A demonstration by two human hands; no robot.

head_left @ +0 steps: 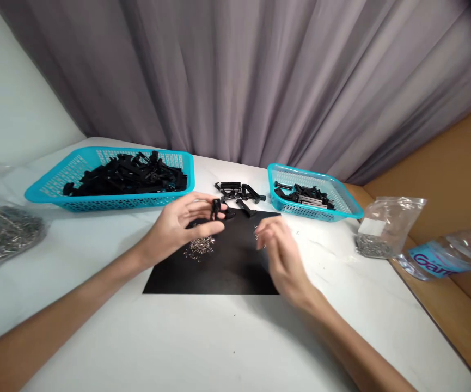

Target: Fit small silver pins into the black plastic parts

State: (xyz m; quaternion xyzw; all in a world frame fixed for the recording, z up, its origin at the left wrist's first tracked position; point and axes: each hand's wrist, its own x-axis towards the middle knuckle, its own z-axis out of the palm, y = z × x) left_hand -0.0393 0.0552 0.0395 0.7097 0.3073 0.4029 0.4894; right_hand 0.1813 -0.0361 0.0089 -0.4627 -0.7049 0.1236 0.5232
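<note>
My left hand (186, 219) is closed round a small black plastic part (216, 208), which it holds above the upper left of a black mat (227, 267). Under that hand lies a pile of tiny metal pins or screws (200, 246). Over the mat's right side is my right hand (278, 245), fingers curled together and a little blurred; whatever they may pinch is hidden. A few more tiny metal pieces (256, 233) show beside its fingertips. Several black plastic parts (241, 193) lie loose just beyond the mat.
A large blue basket (129, 202) full of black parts stands back left; a smaller blue basket (320, 212) with similar parts is back right. Clear bags of metal pieces sit at left (6, 231) and right (376, 245). A plastic bottle (443, 256) lies at the right edge.
</note>
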